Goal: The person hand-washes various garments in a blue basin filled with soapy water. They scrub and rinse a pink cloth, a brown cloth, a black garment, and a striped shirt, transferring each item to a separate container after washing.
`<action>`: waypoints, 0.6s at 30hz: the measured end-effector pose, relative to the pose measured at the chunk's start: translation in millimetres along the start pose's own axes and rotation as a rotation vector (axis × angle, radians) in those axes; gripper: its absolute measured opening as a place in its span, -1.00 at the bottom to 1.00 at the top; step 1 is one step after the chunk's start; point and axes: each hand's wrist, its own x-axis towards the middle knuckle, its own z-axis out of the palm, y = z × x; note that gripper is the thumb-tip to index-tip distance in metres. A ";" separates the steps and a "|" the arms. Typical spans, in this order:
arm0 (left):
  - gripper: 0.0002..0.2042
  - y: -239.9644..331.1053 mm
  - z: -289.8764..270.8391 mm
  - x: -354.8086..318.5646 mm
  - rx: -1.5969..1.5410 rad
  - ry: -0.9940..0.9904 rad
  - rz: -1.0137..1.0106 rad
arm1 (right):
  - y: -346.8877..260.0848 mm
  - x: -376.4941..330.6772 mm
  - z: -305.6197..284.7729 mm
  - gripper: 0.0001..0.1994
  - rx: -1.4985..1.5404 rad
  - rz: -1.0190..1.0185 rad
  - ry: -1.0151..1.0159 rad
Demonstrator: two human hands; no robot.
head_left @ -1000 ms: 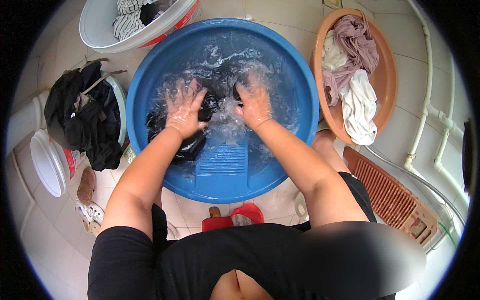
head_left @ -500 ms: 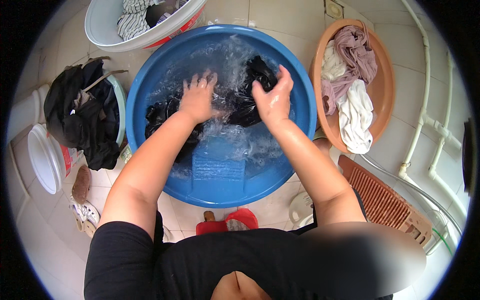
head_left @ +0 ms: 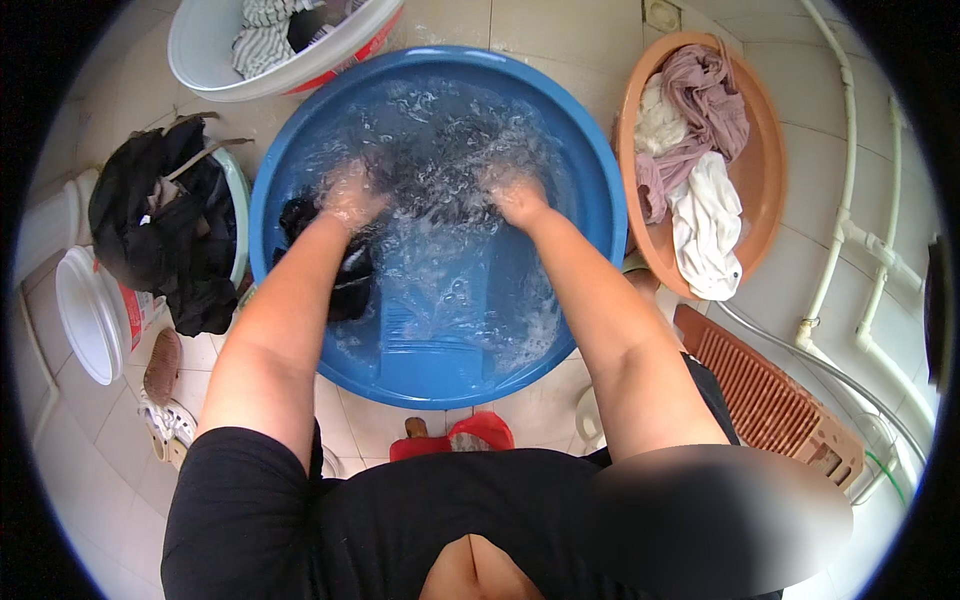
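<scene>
— tiled floor (head_left: 440, 30) all round me. what's on it?

— blue tub (head_left: 600, 170) in front of me, full of churning, foamy water, a ribbed washboard (head_left: 435, 335) leaning inside at the near wall.

— your hands?

— both under the froth. left hand (head_left: 350, 192) is at the dark cloth (head_left: 345, 275) lying along the tub's left side; right hand (head_left: 515, 195) is mid-tub. i can't tell how far either is closed, or what it grips.

— around the tub?

— orange basin (head_left: 765, 170) of pale clothes on the right, white basin (head_left: 200, 60) beyond the tub, black clothes (head_left: 150, 230) heaped to the left.
</scene>
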 end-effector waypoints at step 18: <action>-0.41 116.8 -212.1 -201.5 -0.866 0.040 0.369 | -191.4 -113.3 -152.7 -0.24 1.193 0.758 -0.080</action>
